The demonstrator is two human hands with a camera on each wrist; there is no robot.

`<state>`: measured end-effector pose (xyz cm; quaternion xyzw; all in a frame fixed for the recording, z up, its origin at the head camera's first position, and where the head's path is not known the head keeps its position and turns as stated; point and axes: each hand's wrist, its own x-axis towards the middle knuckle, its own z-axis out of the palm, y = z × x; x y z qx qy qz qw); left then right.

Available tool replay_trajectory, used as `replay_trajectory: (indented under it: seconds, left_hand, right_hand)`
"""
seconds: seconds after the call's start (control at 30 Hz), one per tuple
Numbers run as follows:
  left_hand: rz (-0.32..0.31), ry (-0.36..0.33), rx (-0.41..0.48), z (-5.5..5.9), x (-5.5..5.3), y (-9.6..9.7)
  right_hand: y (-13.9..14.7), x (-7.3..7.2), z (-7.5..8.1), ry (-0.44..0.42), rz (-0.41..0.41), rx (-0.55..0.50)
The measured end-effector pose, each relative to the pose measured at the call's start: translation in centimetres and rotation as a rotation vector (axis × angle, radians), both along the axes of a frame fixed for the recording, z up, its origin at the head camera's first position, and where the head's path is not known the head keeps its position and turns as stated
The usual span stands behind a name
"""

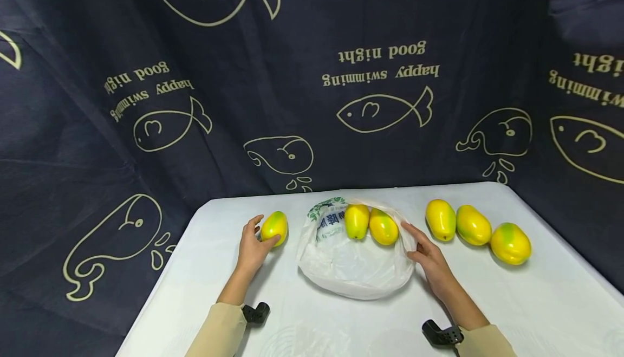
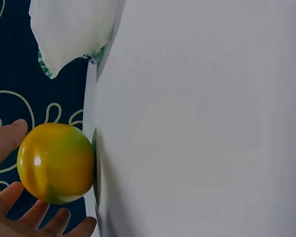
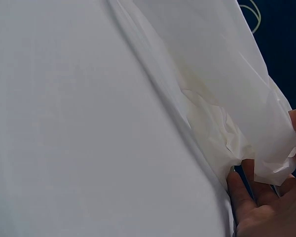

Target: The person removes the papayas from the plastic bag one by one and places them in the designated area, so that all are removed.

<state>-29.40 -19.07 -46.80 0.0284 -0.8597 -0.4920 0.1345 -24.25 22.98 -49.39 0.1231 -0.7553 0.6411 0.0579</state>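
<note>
Our left hand is spread around a mango on the white table, thumb touching it; whether it grips, we cannot tell. Our right hand holds the edge of a plastic bag with two mangoes inside. Farther right lie three mangoes; behind hangs a dark curtain.

2 beige sleeves; 2 black wrist cameras, stubby, rounded ends
</note>
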Motion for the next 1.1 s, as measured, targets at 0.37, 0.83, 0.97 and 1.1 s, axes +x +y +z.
replay_trajectory:
  seconds: [0.37,0.83,0.97,1.1]
  left_hand:
    - [0.040,0.034,0.002,1.2,0.3,0.9]
    - [0.006,0.182,0.016,3.7,0.2,3.9]
    - [-0.034,0.192,0.032,4.7,0.5,5.4]
    - [-0.080,0.181,0.021,5.4,0.8,6.9]
  right_hand:
    - [-0.1,-0.1,-0.1,-0.022,-0.011,0.003]
    - [0.0,-0.2,-0.2,-0.040,-0.029,0.018]
    - [-0.1,-0.1,-0.3,-0.022,-0.034,0.024]
    - [-0.1,-0.1,-0.3,-0.015,-0.041,0.025]
